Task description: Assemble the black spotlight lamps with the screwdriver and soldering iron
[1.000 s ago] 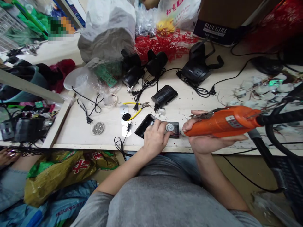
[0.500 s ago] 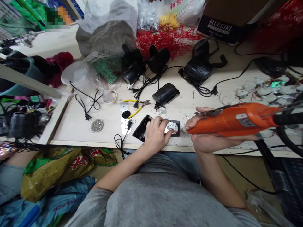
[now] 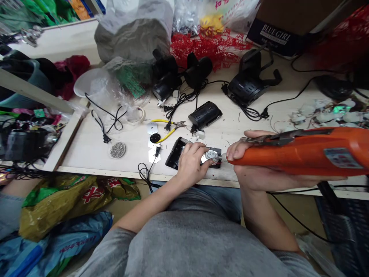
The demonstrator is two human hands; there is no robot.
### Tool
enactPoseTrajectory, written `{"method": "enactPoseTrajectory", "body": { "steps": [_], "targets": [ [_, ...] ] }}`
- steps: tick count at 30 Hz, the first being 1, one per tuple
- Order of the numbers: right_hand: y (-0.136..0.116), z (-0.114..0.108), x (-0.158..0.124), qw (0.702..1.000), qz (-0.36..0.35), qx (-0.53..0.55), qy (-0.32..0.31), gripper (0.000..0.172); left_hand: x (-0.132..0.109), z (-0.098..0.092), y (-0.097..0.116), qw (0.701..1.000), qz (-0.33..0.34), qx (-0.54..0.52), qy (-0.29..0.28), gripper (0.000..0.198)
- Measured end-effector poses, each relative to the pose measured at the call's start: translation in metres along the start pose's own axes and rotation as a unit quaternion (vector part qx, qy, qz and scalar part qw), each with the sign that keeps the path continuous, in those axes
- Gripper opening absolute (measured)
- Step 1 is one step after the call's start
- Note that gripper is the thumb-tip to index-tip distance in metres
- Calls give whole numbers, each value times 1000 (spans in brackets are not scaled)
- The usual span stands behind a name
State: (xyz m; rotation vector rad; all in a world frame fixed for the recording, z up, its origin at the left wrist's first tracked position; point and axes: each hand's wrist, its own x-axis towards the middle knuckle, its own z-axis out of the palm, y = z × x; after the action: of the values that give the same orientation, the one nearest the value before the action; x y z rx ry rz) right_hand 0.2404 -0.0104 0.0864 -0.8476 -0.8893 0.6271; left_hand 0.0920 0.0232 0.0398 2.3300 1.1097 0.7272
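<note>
Orange power tool (image 3: 302,152) closer to the silver disc (image 3: 212,155)

The right hand (image 3: 259,173) has brought the tool's tip leftward, now just beside the disc.

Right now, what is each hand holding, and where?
The right hand grips the body of the orange power tool; the left hand presses the black casing's top.

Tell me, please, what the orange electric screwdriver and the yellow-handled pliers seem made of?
The orange electric screwdriver looks like glossy moulded plastic, from its smooth shine. The pliers seem to have steel jaws, grey and metallic, and yellow plastic or rubber grips; which is unclear.
</note>
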Motion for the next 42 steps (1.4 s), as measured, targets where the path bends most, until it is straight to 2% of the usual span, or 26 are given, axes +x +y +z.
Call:
{"method": "enactPoseTrajectory", "body": {
  "steps": [5, 11, 15, 19, 23, 28, 35, 39, 42],
  "targets": [
    [4, -2, -1, 1000, 9, -6, -4, 96, 1, 2, -3, 1000, -7, -25, 2, 25],
    [6, 1, -2, 999, 21, -28, -4, 96, 6, 3, -13, 997, 30, -65, 0, 27],
    [10, 2, 1, 998, 39, -12, -41, 95, 12, 0, -19, 995, 42, -81, -28, 24],
    [13, 2, 4, 996, 65, -13, -64, 92, 14, -2, -17, 995, 43, -78, -35, 23],
    [12, 3, 5, 996, 64, -28, -55, 90, 12, 0, -4, 998, 11, -51, -35, 31],
    [10, 2, 7, 992, 93, -24, -81, 85, 13, 6, 9, 999, -28, -13, -16, 25],
    [7, 14, 9, 995, 84, 8, -61, 90, 18, 4, 10, 997, -57, -3, -45, 21],
    [7, 10, 10, 990, 100, 36, -89, 85, 23, 2, 9, 996, -62, -7, -71, 19],
    [1, 5, 11, 987, 109, 60, -105, 85, 24, 2, 8, 994, -81, -19, -70, 29]
  ]
}}
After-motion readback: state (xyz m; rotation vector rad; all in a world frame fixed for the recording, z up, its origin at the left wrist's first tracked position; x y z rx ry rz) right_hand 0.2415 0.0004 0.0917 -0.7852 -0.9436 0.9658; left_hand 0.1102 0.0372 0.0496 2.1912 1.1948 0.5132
